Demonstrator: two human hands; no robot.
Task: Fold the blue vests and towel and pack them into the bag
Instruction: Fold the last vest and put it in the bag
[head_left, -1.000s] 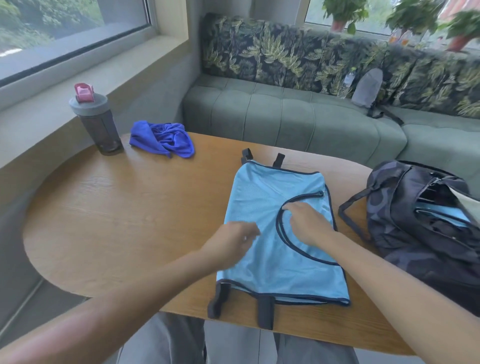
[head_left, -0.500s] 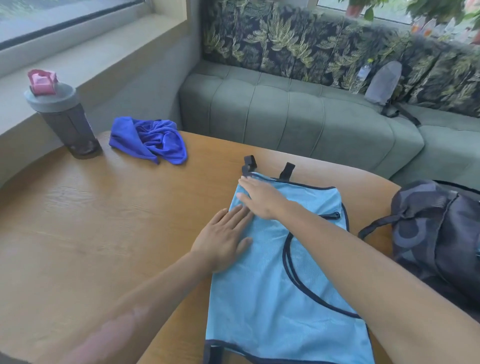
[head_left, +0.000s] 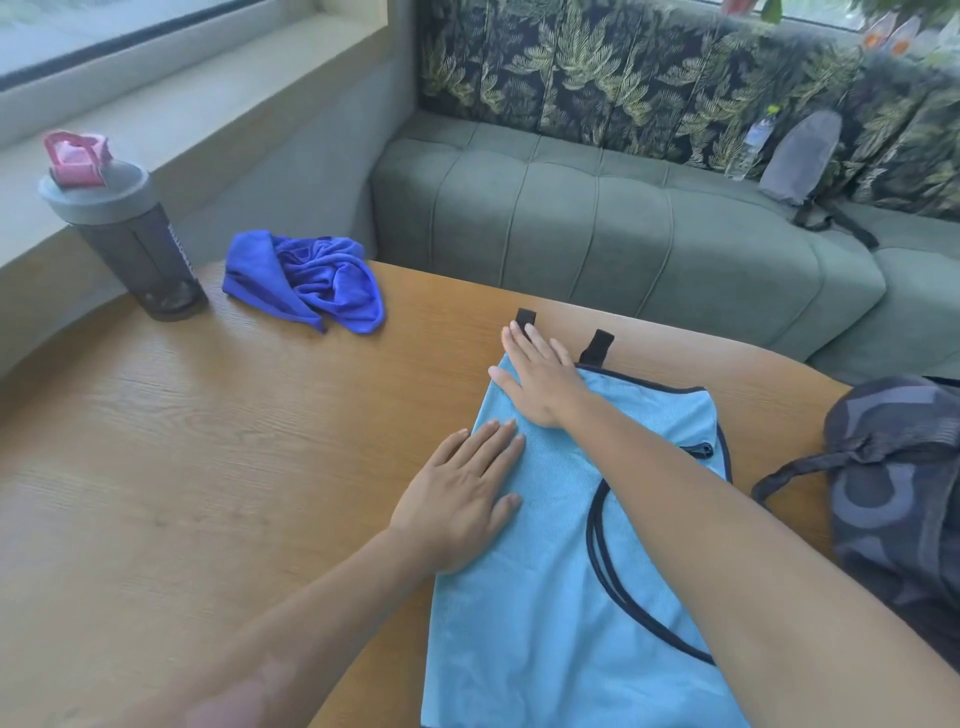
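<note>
Flattening the blue vest (head_left: 566, 597) on the table (head_left: 208, 467): we press left hand (head_left: 462, 499) and right hand (head_left: 543, 379), both spread, probably holding the fold; towel (head_left: 311, 278) beyond the left hand, bag (head_left: 904, 483) beside the right forearm.

On the counter (head_left: 156, 493) the vest (head_left: 561, 597) lies under both hands, towel (head_left: 311, 280) and bottle (head_left: 130, 234) far left, bag (head_left: 893, 493) right.
</note>
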